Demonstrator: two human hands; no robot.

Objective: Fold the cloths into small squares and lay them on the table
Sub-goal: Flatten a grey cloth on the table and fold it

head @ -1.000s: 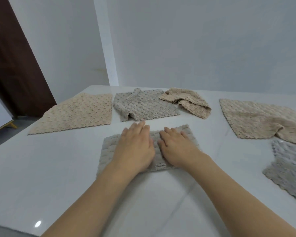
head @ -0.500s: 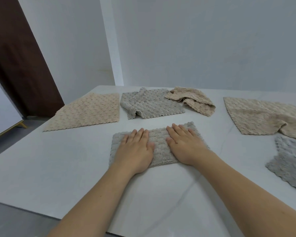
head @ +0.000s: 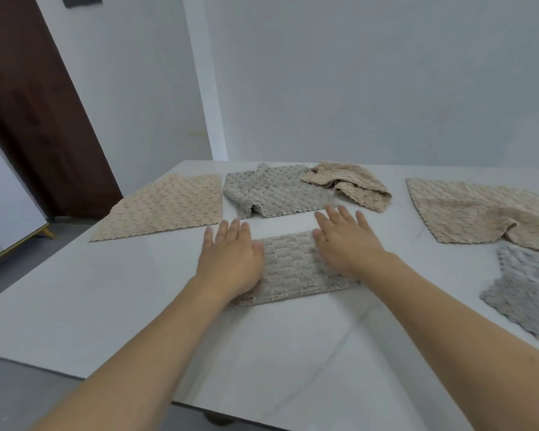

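A grey cloth point(head: 290, 269), folded into a rectangle, lies in the middle of the white table point(head: 75, 306). My left hand point(head: 231, 259) lies flat over its left end, fingers straight and reaching past the far left corner. My right hand point(head: 346, 241) covers its right end, fingers spread and stretched beyond the far edge. Both palms hide the cloth's ends.
Behind lie a flat beige cloth point(head: 168, 206), a rumpled grey cloth point(head: 271, 194) and a crumpled beige cloth point(head: 352, 185). To the right are a large beige cloth point(head: 473, 209) and a grey cloth point(head: 529, 284). A brown door point(head: 35, 104) stands at the left.
Both hands have slid apart from the cloth's middle towards its ends, and their fingers now reach beyond the far edge. The camera has tilted.
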